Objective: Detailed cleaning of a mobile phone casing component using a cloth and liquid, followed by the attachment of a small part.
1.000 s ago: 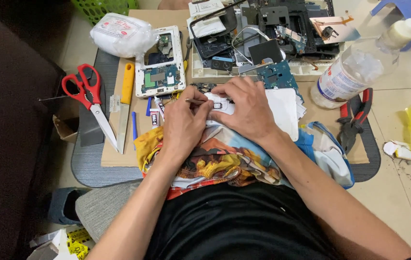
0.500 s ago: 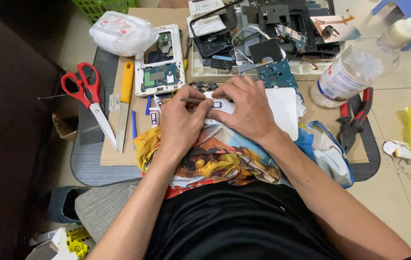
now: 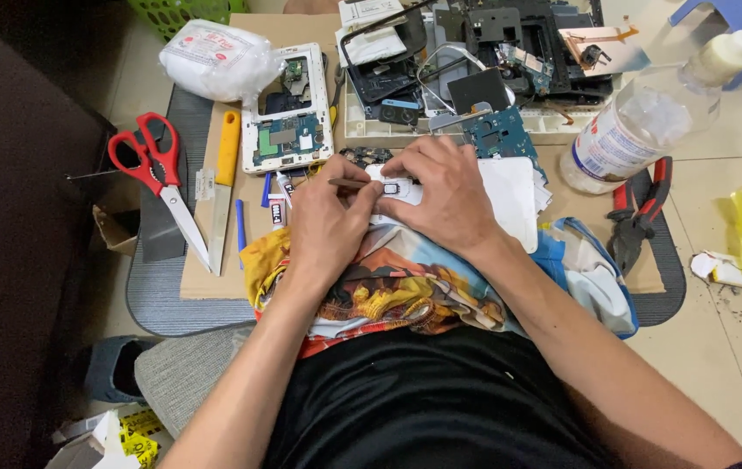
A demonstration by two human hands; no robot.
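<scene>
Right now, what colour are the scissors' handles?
Red, on the scissors left of the hands; the head view shows it.

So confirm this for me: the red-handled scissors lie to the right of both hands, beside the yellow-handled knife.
Not right. In the head view the red-handled scissors lie to the left of both hands, left hand and right hand, still beside the yellow-handled knife.

The person's left hand (image 3: 329, 221) pinches thin tweezers (image 3: 355, 183) whose tip meets a small white part (image 3: 394, 190), which the right hand (image 3: 442, 193) steadies over a colourful cloth (image 3: 388, 287). Red scissors (image 3: 155, 170), a yellow-handled knife (image 3: 224, 182) and an opened white device (image 3: 287, 122) lie on the cardboard (image 3: 214, 282) to the left.
</scene>
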